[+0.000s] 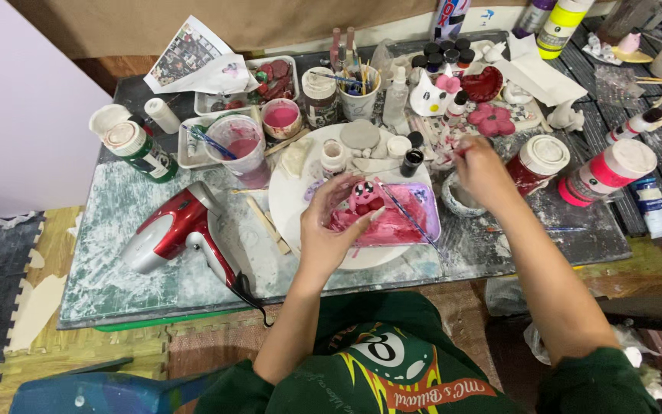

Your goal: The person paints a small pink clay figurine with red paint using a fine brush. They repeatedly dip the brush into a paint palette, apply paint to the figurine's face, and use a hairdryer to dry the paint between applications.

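My left hand [332, 226] grips a small pink clay figure [365, 196] with dark eyes, held over a pink-smeared paint palette [415, 222] that lies on a round white plate [293, 201]. My right hand [481, 170] reaches toward the back of the table, fingers pinched on a thin paintbrush [458, 152] near a cluster of small painted pieces. A second brush [408, 215] lies across the palette. A small grey bowl [457, 201] sits just below my right hand.
A red hair dryer [181, 230] lies at the left. Paint bottles [143, 151], a pink water cup [240, 146], a brush cup [360, 92] and red clay pieces [492, 119] crowd the back. Tall pink and red jars [607, 172] stand at the right.
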